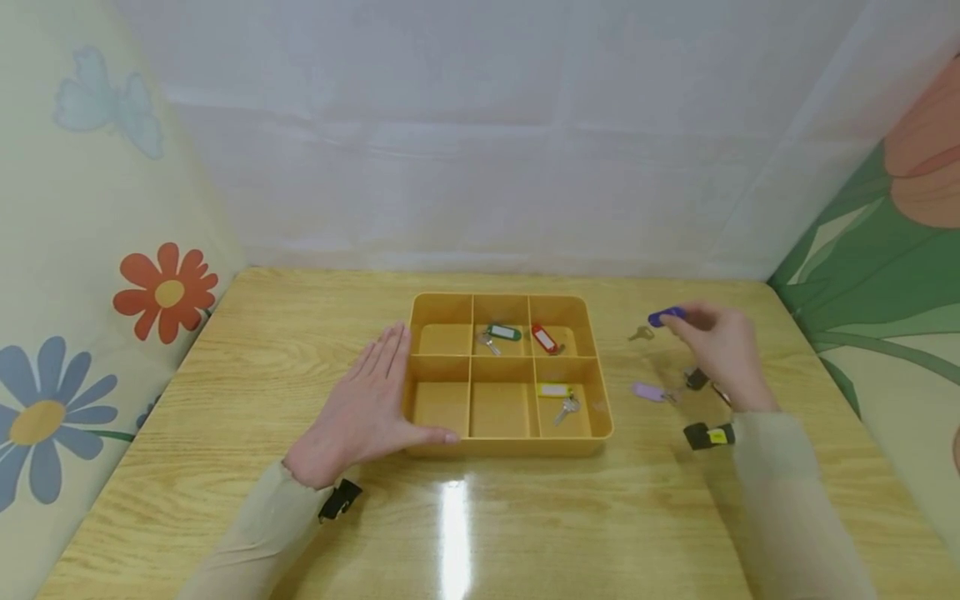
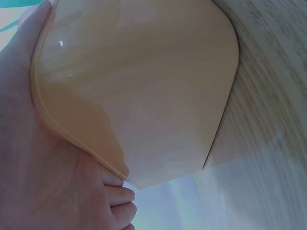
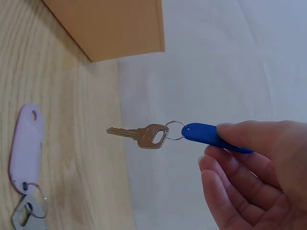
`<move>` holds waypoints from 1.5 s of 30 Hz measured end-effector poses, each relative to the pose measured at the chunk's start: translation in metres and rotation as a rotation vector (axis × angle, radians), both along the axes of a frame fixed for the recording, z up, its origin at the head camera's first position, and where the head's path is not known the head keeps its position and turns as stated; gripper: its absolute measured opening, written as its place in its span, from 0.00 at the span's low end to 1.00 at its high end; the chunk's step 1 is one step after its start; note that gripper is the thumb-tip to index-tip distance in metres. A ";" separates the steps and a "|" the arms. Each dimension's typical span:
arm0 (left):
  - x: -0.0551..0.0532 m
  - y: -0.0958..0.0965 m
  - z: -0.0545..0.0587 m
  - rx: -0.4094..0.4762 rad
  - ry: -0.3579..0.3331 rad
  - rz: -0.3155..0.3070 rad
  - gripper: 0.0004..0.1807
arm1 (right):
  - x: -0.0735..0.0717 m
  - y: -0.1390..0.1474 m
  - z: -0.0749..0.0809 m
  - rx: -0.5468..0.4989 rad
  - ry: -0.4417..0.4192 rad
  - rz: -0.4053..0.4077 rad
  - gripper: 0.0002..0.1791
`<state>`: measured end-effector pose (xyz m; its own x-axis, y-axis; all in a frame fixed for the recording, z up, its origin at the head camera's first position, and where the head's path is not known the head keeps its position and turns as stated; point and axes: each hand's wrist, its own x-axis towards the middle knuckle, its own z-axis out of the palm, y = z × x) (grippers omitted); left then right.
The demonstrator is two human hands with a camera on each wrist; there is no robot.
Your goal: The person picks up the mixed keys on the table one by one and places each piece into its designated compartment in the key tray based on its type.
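Observation:
My right hand (image 1: 720,350) pinches a blue key tag (image 3: 204,134) between thumb and fingers. From its ring hangs a brass-coloured key (image 3: 152,135), pointing left, over the table right of the tray. My left hand (image 1: 360,408) rests against the left side of the yellow compartment tray (image 1: 502,447), fingers straight and thumb along the front rim. A green key tag (image 1: 504,332) with a key lies in the back middle compartment, a red key tag (image 1: 544,339) in the back right one. In the front right one lies a yellow key tag (image 1: 555,390) with a key.
On the wooden table (image 1: 525,525), a lilac key tag (image 1: 648,392) with a key lies right of the tray, below my right hand. Black wrist gear (image 1: 708,436) shows beside the right sleeve. A white sheet (image 1: 495,183) hangs behind, and flower-printed panels stand at both sides.

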<state>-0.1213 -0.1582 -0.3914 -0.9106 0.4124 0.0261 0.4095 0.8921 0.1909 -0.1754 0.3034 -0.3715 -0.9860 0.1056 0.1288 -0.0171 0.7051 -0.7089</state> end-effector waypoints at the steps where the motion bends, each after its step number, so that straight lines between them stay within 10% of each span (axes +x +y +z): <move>1: 0.000 0.000 0.000 0.000 -0.001 0.001 0.82 | 0.001 -0.001 0.002 -0.002 0.003 -0.002 0.30; 45: 0.000 -0.001 0.000 0.009 0.010 -0.005 0.82 | 0.010 -0.018 0.034 0.003 0.157 -0.030 0.27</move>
<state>-0.1213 -0.1591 -0.3913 -0.9081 0.4169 0.0386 0.4160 0.8883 0.1947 -0.1653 0.2855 -0.3376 -0.9501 0.1339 0.2817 -0.1068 0.7089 -0.6972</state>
